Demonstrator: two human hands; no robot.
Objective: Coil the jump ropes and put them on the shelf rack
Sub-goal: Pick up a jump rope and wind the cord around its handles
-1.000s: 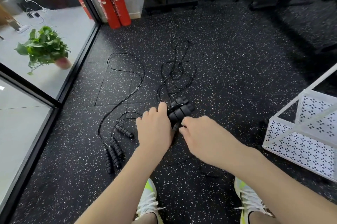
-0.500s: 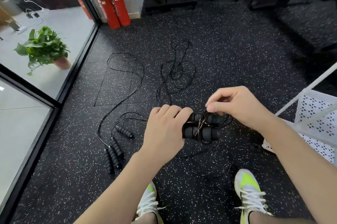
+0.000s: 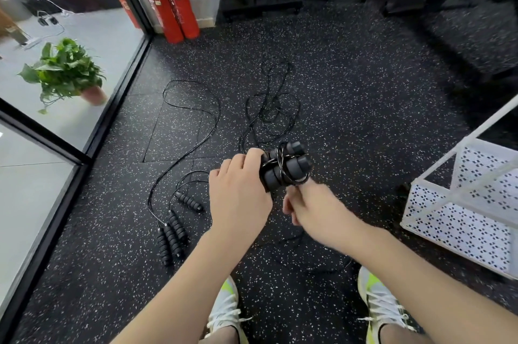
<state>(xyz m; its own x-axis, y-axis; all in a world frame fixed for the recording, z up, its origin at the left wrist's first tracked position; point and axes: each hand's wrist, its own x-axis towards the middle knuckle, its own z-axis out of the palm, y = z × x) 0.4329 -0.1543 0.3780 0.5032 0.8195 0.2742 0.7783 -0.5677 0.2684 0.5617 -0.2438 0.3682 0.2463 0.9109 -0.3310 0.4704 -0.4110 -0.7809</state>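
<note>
left hand [image 3: 238, 198] gripped the handles [image 3: 284, 168], held paired above the floor [image 3: 364, 97]. right hand [image 3: 314, 210] just below them, fingers curled, seemingly pinching the cord; the grip itself was blurred. cord [image 3: 280, 167] wrapped around the handles. judged light: foam handles firm and grippy, thin cord limp, springy, prone to unwinding, best taken by the handles with wraps pinned. loose ropes [image 3: 173, 231] lay on the floor to the left, tangled cord beyond. speckled rubber floor; white rack [image 3: 459, 214] near on the right; extinguishers [image 3: 168, 4], plant [image 3: 64, 72] behind glass.
</note>
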